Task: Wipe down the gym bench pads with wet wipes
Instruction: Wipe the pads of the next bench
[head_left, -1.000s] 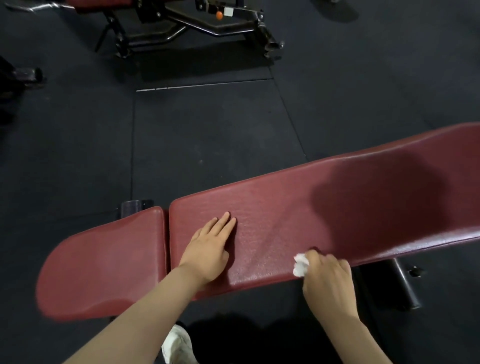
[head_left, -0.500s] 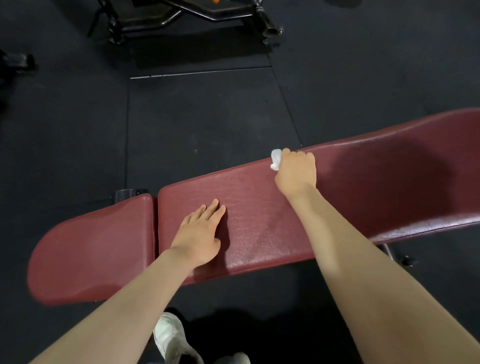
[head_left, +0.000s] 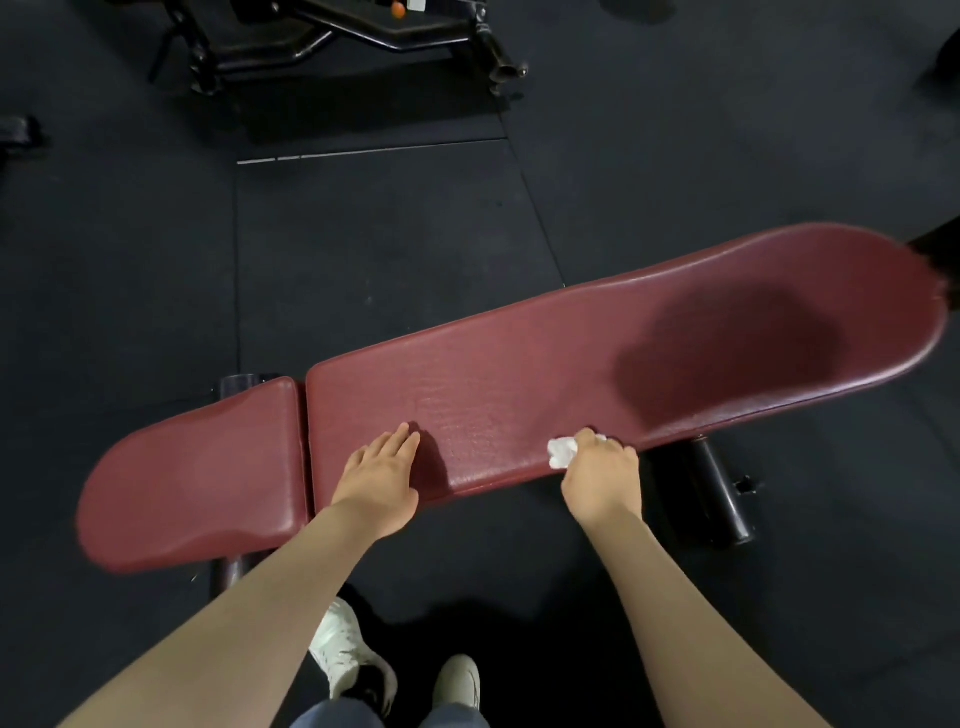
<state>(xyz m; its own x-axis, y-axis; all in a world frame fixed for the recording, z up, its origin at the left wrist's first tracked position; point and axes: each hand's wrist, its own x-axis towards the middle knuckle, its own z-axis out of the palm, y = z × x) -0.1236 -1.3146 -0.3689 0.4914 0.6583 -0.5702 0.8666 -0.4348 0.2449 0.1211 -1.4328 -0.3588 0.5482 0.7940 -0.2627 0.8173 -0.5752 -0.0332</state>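
Note:
A dark red gym bench lies across the view: a long back pad (head_left: 597, 364) and a shorter seat pad (head_left: 208, 467) to its left, with a narrow gap between them. My right hand (head_left: 602, 478) grips a crumpled white wet wipe (head_left: 562, 451) and presses it on the near edge of the back pad. My left hand (head_left: 382, 475) rests flat on the back pad near the gap, fingers straight. A darker patch (head_left: 727, 348) shows on the right part of the back pad.
Black rubber floor tiles (head_left: 374, 249) surround the bench. Its black foot bar (head_left: 722, 499) sticks out under the near right side. Another machine's black frame (head_left: 337, 36) stands at the far top. My white shoes (head_left: 343, 654) are just below the bench.
My right hand drew the wipe back from the far edge of the back pad to its near edge. My left hand stayed flat in place.

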